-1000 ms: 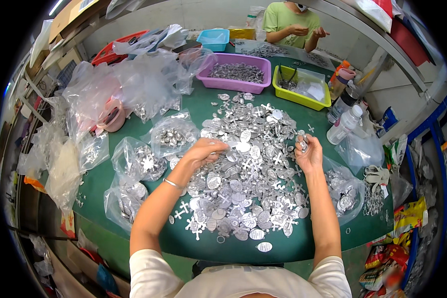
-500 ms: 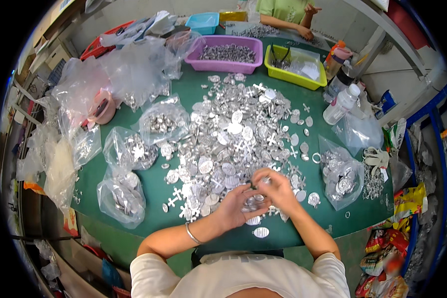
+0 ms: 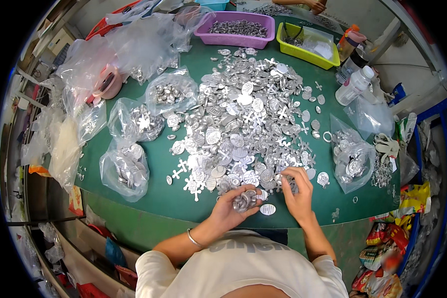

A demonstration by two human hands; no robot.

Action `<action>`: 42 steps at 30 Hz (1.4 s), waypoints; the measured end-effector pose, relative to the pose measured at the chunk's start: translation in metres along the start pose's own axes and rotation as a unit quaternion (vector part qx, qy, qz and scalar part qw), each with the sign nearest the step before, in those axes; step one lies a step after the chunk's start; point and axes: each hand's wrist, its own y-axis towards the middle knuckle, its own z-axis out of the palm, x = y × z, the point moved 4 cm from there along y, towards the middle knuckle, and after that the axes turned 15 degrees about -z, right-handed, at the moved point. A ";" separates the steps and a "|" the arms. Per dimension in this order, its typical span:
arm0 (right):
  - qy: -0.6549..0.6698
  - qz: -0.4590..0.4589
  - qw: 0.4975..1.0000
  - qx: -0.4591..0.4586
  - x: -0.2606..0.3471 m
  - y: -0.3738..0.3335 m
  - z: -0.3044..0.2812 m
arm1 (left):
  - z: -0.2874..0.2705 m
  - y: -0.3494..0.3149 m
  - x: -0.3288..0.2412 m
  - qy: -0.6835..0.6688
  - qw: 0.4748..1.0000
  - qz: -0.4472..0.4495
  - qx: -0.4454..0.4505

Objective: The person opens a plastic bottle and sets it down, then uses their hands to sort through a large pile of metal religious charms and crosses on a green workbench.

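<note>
A broad heap of silver medals and small crosses covers the middle of the green table. My left hand is cupped palm up at the near edge of the heap, holding several oval medals in palm and fingers. To its right, my right hand has its fingers curled down at the heap's near right edge. Grey metal pieces show between its thumb and fingers; whether it grips them is unclear. One loose oval medal lies on the table between my hands.
Clear bags of metal pieces stand left and right of the heap. Behind it are a purple basin and a yellow-green tray. A white bottle stands at right. Another person's hand shows at the far edge.
My hands were close together, the right over the left palm. Now the right has moved away to the right and down to the heap. The view has tilted nearer to me.
</note>
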 end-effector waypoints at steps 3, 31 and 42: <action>-0.069 -0.012 0.997 0.025 -0.019 0.011 0.002 | -0.012 -0.012 0.005 0.031 0.999 0.007 -0.016; 0.102 0.033 0.994 0.035 -0.071 0.081 0.022 | -0.014 -0.003 0.027 0.171 0.985 -0.003 -0.014; 0.078 0.040 0.991 0.099 -0.027 0.060 0.030 | -0.020 0.006 0.012 0.111 0.992 0.047 -0.032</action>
